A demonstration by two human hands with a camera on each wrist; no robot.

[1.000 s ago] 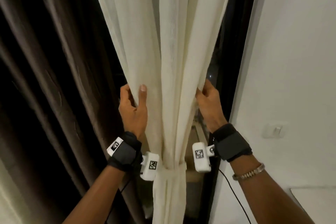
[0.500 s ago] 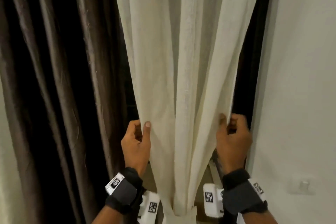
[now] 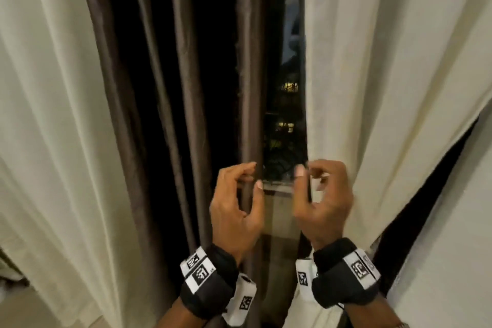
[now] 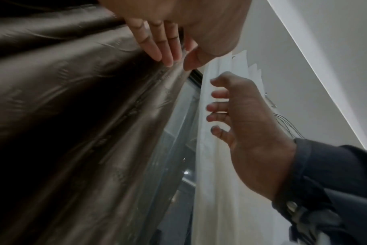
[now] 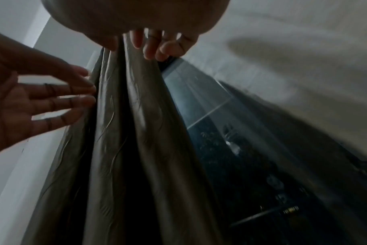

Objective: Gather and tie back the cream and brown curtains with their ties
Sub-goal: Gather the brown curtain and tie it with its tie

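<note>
A dark window (image 3: 283,114) shows between curtains; left hand (image 3: 235,210) pinches the brown curtain (image 3: 186,88), right hand (image 3: 323,205) loosely curled, empty.

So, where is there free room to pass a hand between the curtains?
One open gap: between the brown curtain edge and the cream curtain edge, where the dark window shows. Both hands already sit at its lower end: left hand at the brown edge, right hand at the cream edge. Elsewhere folds hang close.
</note>
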